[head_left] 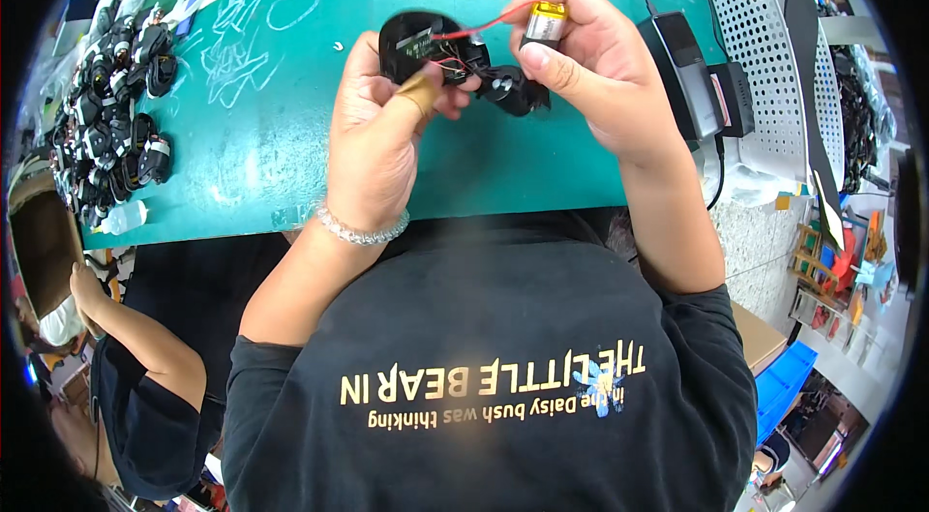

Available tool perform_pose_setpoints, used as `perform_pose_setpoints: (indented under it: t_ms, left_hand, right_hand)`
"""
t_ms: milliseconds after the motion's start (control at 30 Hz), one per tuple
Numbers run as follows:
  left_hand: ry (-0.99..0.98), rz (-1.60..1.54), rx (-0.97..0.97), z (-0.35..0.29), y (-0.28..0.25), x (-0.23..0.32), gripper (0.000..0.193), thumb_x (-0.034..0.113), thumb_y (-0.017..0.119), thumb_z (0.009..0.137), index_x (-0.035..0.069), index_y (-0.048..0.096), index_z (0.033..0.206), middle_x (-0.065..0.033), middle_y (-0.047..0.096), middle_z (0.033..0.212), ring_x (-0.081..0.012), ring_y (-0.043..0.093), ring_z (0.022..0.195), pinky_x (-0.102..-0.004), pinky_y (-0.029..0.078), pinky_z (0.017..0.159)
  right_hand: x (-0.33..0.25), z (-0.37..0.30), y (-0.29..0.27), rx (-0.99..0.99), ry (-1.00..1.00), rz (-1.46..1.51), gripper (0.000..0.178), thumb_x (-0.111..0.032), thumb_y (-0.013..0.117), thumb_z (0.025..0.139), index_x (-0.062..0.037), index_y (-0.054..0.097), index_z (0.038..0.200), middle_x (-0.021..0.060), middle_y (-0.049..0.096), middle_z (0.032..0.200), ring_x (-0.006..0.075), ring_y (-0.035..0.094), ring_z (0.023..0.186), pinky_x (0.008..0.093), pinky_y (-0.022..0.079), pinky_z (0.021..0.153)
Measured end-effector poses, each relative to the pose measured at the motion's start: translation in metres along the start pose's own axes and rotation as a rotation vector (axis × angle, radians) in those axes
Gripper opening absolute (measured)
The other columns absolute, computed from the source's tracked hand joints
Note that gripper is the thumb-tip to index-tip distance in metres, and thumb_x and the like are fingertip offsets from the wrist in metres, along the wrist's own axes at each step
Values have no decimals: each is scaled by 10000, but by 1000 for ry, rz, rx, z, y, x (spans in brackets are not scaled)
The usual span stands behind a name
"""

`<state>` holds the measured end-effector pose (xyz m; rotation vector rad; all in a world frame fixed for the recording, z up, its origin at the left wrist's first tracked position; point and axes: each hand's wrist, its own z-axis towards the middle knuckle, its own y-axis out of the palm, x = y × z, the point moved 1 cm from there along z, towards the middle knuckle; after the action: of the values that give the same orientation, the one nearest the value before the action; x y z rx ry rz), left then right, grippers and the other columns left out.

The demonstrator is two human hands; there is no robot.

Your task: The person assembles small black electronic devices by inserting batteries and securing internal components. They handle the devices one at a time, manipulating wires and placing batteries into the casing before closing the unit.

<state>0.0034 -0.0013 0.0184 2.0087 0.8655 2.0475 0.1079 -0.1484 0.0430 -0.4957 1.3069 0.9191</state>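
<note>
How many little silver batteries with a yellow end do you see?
1. The battery is pinched in the right hand, near the black shell in the left hand. More could be hidden in the black pile at the left.

1. An electronics workshop: over the green workbench (542, 168), an opened black casing (399, 40), thin wires (484, 28) and a small battery (545, 25).
2. Along the bench's left edge — heaped black devices (106, 125), many alike.
3. At its right edge — a perforated metal basket (764, 57).
4. By its near left corner, a co-worker (160, 347) with a carton (44, 236).
</note>
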Motion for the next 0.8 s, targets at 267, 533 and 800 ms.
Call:
perform_pose_setpoints:
  t_ms: [267,533,800]
  left_hand:
    - [-341,-89,-212,-10,13,-7,415,39,513,855,49,392,1252,-88,563,1043,-204,588,903,-322,515,738]
    - [-514,0,-299,-10,4,-6,399,-23,485,832,59,389,1210,-89,550,1017,-203,601,768,-293,479,627]
    - [-167,184,-57,-7,-11,-11,312,54,552,849,37,385,1113,-65,522,933,-118,561,665,-228,465,583]
  right_hand:
    - [-2,-6,22,77,-32,-370,54,-19,591,843,20,597,879,27,593,685,58,559,581,201,468,516]
    - [12,-2,27,-17,-223,-609,131,-61,540,859,-9,577,974,128,621,794,274,623,715,325,492,634]
    - [-3,-3,17,83,-190,-738,105,-35,594,814,-9,532,894,121,599,773,276,614,687,320,484,604]
